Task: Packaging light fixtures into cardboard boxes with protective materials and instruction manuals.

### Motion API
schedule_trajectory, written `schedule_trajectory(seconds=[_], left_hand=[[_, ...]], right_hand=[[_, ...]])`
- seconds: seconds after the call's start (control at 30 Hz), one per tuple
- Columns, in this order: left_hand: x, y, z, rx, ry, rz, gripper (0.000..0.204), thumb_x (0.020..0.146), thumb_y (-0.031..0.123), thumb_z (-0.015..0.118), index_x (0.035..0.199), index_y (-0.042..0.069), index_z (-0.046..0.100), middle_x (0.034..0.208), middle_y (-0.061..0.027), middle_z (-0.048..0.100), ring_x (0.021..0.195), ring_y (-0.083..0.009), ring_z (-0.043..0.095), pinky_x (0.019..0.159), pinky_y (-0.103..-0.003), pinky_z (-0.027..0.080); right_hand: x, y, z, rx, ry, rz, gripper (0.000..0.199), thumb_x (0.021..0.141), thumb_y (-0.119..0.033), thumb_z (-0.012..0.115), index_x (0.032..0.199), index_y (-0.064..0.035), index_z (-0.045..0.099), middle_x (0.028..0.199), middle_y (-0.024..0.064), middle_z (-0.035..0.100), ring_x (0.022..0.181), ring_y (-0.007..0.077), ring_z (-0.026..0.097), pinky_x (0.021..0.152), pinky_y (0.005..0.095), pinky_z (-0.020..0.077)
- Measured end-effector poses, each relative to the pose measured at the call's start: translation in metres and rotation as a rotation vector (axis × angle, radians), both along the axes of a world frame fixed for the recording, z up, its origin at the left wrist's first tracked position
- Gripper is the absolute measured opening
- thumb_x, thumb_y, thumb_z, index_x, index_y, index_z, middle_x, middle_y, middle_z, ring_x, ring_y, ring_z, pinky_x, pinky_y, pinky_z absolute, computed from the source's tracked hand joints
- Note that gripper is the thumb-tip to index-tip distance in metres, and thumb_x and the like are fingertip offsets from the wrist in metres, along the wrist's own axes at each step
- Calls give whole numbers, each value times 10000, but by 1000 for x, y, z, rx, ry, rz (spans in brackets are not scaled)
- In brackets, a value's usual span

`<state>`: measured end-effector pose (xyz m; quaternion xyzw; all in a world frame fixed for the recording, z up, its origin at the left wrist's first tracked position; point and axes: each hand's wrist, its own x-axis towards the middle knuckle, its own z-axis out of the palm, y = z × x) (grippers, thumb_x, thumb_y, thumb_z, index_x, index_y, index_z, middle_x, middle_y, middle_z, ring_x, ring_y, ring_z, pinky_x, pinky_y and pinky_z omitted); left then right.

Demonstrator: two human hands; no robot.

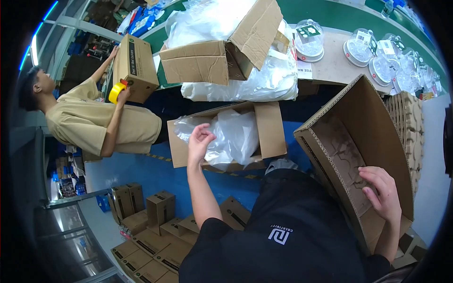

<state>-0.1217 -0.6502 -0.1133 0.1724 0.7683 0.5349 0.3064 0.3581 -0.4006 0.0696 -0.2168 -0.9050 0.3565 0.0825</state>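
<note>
My left hand (200,144) hovers over an open carton (271,127) that holds crumpled clear plastic bags (233,134). Its fingers are loosely curled, with a gap between thumb and forefinger, and nothing shows in them. On the right, my right hand (381,191) reaches into a large tilted carton (373,122), fingers stretched and thumb apart. Inside that carton, a brown moulded pulp tray (335,141) lies just beyond my fingertips. Whether they touch the carton or tray I cannot tell.
A co-worker (94,118) at left handles a closed carton (141,70) and yellow tape (114,92). Ahead, another open carton (196,63) sits on wrapped plastic. Several clear-domed packages (309,40) stand on the bench. Pulp trays (406,127) are stacked right; cartons (151,250) fill the lower left.
</note>
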Motion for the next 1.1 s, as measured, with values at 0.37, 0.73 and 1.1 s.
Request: schedule_trajectory(seconds=[0.37, 0.73, 1.1], left_hand=[[-11, -46, -94, 996, -719, 218, 482, 946, -30, 515, 1409, 91, 460, 1355, -157, 557, 1112, -283, 627, 676, -296, 564], [-7, -101, -215, -1061, 83, 379, 661, 759, 338, 790, 1319, 113, 522, 1249, -164, 634, 1250, -347, 550, 1052, -566, 372], [-34, -89, -140, -926, 608, 230, 166, 746, 212, 797, 853, 95, 750, 861, -159, 718, 902, -388, 670, 825, -479, 501]], right_hand=[[-99, -8, 31, 136, 299, 384, 235, 857, -147, 695, 1040, -11, 642, 1038, 146, 682, 899, 323, 681, 741, 417, 540], [-119, -15, 19, 88, 246, 351, 210, 878, -179, 670, 1004, -13, 646, 1014, 140, 691, 866, 321, 681, 738, 411, 537], [-133, -9, 23, 92, 235, 332, 199, 870, -171, 670, 978, -5, 647, 1009, 143, 691, 867, 319, 678, 738, 407, 537]])
